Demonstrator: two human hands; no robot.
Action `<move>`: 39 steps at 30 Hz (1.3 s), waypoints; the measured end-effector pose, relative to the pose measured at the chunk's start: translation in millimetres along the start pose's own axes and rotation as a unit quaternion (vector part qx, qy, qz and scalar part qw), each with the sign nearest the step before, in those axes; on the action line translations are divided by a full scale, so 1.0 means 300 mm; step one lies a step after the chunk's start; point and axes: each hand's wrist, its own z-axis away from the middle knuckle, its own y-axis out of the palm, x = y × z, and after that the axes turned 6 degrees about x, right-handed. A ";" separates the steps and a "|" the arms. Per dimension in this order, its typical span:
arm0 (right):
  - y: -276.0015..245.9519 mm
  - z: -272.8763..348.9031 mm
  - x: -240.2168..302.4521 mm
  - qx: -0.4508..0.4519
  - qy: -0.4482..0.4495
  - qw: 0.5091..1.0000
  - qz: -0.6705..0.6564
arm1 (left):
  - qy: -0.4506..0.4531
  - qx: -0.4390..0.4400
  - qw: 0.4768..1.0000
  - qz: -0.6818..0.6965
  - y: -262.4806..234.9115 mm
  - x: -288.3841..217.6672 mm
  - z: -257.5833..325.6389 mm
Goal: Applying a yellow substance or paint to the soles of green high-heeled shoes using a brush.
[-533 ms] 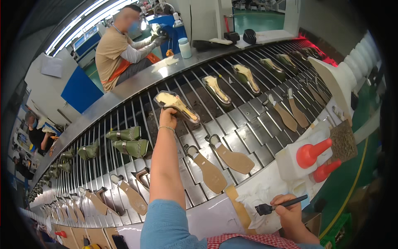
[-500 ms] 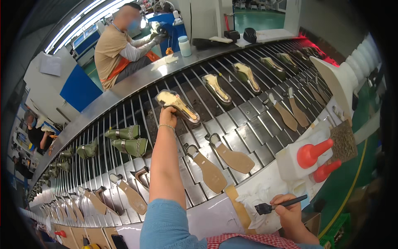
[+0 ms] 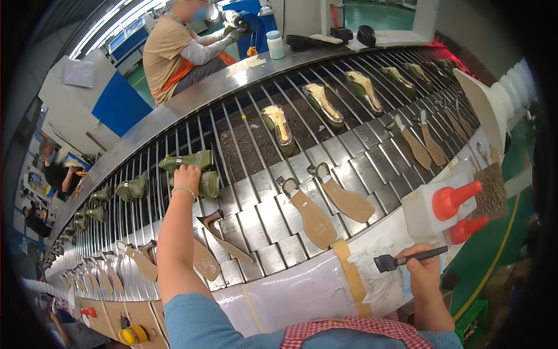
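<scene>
My left hand (image 3: pixel 187 177) reaches over the conveyor, its fingers curled onto the nearer green shoe upper (image 3: pixel 208 184) of a pair. Part of that upper is hidden under the hand; the farther green upper (image 3: pixel 197 159) lies against my fingertips. In my right hand (image 3: pixel 424 273), at the lower right, is a flat brush (image 3: pixel 386 263) with a black handle, bristles pointing left. A green upper (image 3: pixel 279 129) rests bottom up on the rods, its cream underside showing. Tan soles with heels, such as this sole (image 3: pixel 312 216), lie along the near side of the conveyor.
White bottles with red spouts (image 3: pixel 446 203) stand at the right beside white tissue (image 3: pixel 363 270). A white funnel-shaped hood (image 3: pixel 479 110) juts in from the right. Across the conveyor (image 3: pixel 244 232), a person sits holding a shoe near a white jar (image 3: pixel 275 45). Red light glows at the far end.
My left hand has let go of the bottom-up green upper, which now rests on the rods, and has moved left to the green pair. The brush stays in my right hand.
</scene>
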 end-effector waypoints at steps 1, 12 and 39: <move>-0.004 0.009 0.009 -0.007 0.008 1.000 0.008 | -0.031 -0.006 0.998 -0.049 -0.003 -0.006 0.017; -0.124 0.163 0.181 -0.116 -0.034 0.983 0.137 | 0.010 -0.332 0.771 0.543 -0.136 0.048 0.401; -0.414 0.148 0.066 -0.022 -0.035 0.868 0.495 | 0.047 -0.071 0.436 0.896 -0.252 -0.780 1.247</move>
